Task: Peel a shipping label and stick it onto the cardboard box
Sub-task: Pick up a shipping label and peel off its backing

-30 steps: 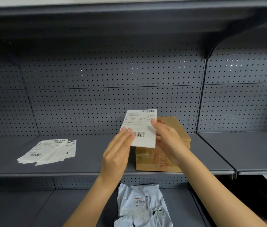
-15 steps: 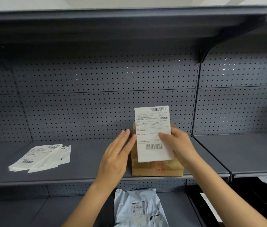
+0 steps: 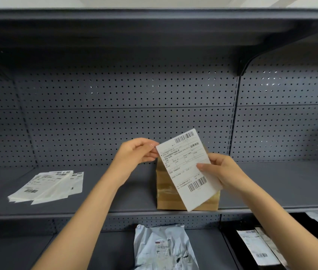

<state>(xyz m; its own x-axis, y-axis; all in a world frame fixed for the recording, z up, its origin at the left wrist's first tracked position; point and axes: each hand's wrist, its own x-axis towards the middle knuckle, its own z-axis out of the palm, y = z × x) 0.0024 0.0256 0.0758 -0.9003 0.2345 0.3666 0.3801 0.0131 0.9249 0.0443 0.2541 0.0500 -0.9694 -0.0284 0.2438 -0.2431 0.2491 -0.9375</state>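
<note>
A white shipping label (image 3: 188,168) with barcodes is held up, tilted, in front of a brown cardboard box (image 3: 166,193) that sits on the grey shelf (image 3: 127,199). My right hand (image 3: 222,171) grips the label's right edge, thumb on its printed face. My left hand (image 3: 136,152) pinches the label's upper left corner with its fingertips. The label hides most of the box's top and right side.
A fanned stack of more labels (image 3: 47,187) lies on the shelf at the left. On the lower shelf lie a grey plastic mailer (image 3: 164,250) and black mailers with labels (image 3: 261,248) at the right. A perforated back panel (image 3: 115,117) stands behind.
The label has tilted clockwise and risen a little. My left hand went from flat and open beside the label to pinching its upper left corner. My right hand still holds the right edge.
</note>
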